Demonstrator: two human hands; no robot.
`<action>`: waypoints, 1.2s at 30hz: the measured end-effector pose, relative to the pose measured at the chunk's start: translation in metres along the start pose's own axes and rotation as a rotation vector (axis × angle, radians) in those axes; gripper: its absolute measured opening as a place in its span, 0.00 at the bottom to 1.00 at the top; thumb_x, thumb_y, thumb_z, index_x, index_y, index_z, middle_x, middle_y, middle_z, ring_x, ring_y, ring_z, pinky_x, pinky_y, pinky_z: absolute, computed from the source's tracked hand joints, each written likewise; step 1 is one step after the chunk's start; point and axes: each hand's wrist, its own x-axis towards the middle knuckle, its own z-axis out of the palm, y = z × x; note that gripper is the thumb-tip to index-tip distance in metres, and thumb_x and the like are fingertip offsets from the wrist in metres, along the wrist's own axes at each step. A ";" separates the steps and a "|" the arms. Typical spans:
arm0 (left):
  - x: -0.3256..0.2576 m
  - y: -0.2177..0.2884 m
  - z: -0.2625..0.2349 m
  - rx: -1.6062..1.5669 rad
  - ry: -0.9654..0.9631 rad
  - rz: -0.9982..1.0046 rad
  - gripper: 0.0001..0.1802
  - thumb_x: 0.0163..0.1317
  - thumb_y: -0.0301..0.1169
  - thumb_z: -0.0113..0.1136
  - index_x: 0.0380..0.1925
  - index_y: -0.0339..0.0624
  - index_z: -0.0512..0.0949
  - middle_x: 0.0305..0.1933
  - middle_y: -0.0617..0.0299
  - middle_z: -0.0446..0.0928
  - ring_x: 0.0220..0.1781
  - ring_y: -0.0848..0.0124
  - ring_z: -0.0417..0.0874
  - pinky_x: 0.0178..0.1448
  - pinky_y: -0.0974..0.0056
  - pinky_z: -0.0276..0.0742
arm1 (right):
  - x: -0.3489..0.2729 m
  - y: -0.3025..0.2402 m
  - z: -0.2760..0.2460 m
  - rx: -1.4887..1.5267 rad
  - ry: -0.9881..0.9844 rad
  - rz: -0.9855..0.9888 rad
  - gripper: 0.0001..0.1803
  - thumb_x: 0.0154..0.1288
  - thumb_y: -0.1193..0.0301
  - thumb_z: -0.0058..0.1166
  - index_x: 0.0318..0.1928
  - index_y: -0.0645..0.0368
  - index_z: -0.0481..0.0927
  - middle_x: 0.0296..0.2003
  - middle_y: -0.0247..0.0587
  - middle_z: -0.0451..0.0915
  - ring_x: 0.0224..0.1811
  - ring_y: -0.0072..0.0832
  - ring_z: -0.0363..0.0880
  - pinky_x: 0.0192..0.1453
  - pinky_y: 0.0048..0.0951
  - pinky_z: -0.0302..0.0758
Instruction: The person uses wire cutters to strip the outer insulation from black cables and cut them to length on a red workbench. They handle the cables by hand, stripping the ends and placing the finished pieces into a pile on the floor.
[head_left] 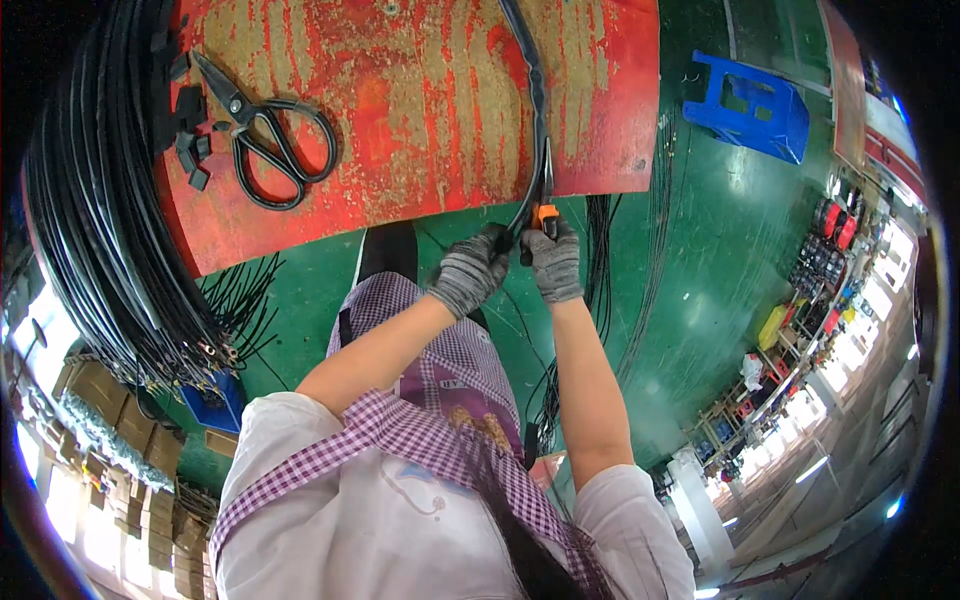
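Grey-knit-gloved left hand (473, 271) pinches smooth black cable (539, 100) — right hand (555, 263) grips tapered, orange-handled pliers (545, 213).

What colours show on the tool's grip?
The tool's grip shows orange and black, best in the head view.

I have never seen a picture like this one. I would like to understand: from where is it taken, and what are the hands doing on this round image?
No machine works here. A fisheye camera on the person's head looks down, so straight edges bend near the rim. The two gloved hands are the person's own. The left hand grips a black cable near its lower end; the right hand holds a pointed tool with orange on it. On the worn red table lie black scissors and small black pieces. A thick cable bundle runs along its left side.
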 end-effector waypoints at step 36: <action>-0.020 -0.167 0.128 0.420 0.641 -0.165 0.18 0.48 0.34 0.51 0.42 0.51 0.67 0.44 0.50 0.66 0.37 0.52 0.74 0.38 0.52 0.72 | 0.004 -0.017 0.005 0.145 0.005 0.146 0.09 0.47 0.75 0.48 0.32 0.63 0.68 0.21 0.39 0.68 0.17 0.27 0.68 0.15 0.27 0.68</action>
